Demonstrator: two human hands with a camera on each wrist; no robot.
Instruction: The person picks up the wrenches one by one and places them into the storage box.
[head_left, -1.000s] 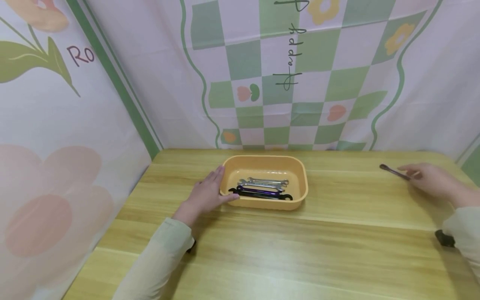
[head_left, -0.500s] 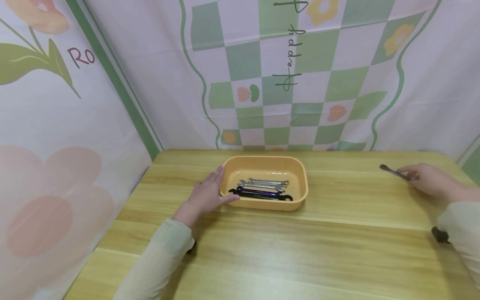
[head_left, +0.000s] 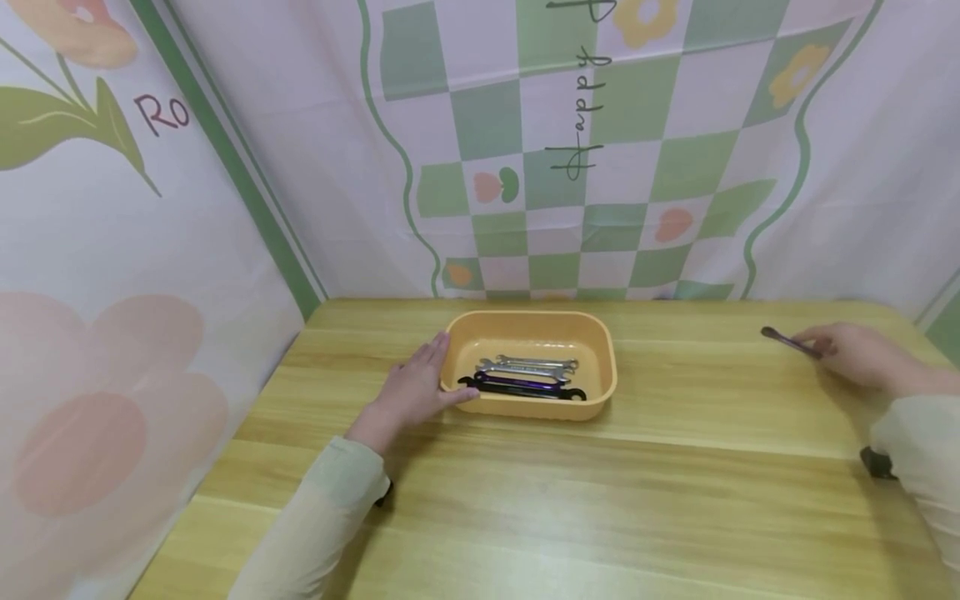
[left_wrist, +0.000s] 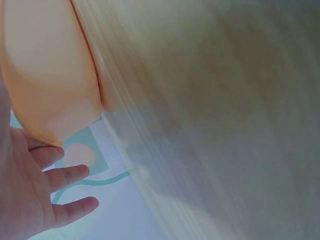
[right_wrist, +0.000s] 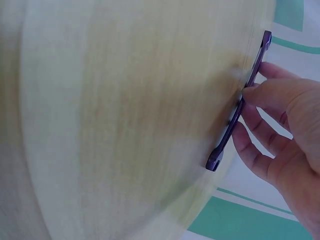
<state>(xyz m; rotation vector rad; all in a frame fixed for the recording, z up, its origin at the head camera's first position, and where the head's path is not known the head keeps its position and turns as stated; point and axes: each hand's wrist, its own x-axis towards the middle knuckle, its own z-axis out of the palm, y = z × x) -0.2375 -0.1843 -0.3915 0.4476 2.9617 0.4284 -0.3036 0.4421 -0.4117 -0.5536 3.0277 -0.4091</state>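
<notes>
In the head view, my left hand [head_left: 408, 385] rests on the left end of a yellow-orange plastic bin [head_left: 600, 333]. Its thumb lies over the front rim, and the left wrist view shows the other fingers fairly straight and spread by the bin's wall [left_wrist: 55, 65]. Inside the bin several wrenches lie side by side: silver ones [head_left: 525, 372], a purple one [head_left: 517, 381] and a black one [head_left: 525, 390] nearest the front. Far to the right, my right hand [head_left: 862, 354] pinches a purple wrench [right_wrist: 231, 122] around its middle between thumb and fingers, close over the tabletop.
The wooden table [head_left: 600, 508] carries the bin near its back edge. Behind it hangs a checked, flower-printed cloth [head_left: 555, 192], and another printed cloth [head_left: 135, 333] stands along the left side. A black wrist strap piece [head_left: 877, 462] shows under the right sleeve.
The right sleeve and wrist have shifted slightly up and left, while the pinched wrench has barely moved. My left hand and the bin stay in place.
</notes>
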